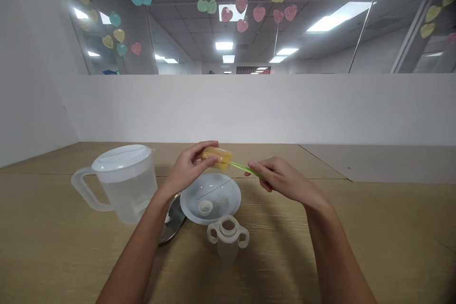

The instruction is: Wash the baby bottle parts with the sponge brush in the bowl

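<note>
My left hand pinches the yellow sponge head of a bottle brush, fingers wrapped round it. My right hand is closed on the brush's green handle. The brush is held level above a translucent white bowl on the wooden table. Inside the bowl lies a small white ring-shaped part. In front of the bowl stands a small clear baby bottle with two side handles, open at the top.
A clear plastic pitcher with a white lid and a handle stands at the left. A round metal lid lies partly under my left forearm. A white partition wall runs behind the table, with glass and paper hearts above.
</note>
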Demonstrator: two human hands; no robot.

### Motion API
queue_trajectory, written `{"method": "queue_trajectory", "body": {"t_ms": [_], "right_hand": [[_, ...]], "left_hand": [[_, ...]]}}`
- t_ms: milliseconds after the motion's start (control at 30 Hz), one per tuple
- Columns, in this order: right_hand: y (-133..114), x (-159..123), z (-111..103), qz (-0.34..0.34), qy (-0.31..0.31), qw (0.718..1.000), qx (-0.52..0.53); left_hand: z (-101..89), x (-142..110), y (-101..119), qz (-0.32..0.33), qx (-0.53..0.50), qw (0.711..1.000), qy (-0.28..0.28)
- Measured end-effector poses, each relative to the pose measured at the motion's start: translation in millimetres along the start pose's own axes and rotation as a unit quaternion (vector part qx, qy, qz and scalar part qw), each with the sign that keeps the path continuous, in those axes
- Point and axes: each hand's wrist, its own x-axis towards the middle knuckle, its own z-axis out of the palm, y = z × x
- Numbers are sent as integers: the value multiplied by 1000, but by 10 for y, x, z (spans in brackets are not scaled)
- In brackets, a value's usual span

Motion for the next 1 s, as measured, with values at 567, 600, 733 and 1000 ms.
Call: {"method": "queue_trajectory", "body": {"t_ms": [567, 600, 733, 1000], "right_hand": [[-25, 61, 120, -98, 91, 984, -117], [-33, 64, 129, -108, 75, 984, -118], [-63, 56, 146, -125, 21, 985, -113], [22, 84, 145, -50, 16, 997, -52]], "left_hand": [[-14, 0, -76, -88, 186, 977, 57], [-20, 0, -63, -87, 168, 981, 43], [-61, -15, -11, -85, 107, 990, -27], [-80, -7, -23, 152, 244, 957, 30]]}}
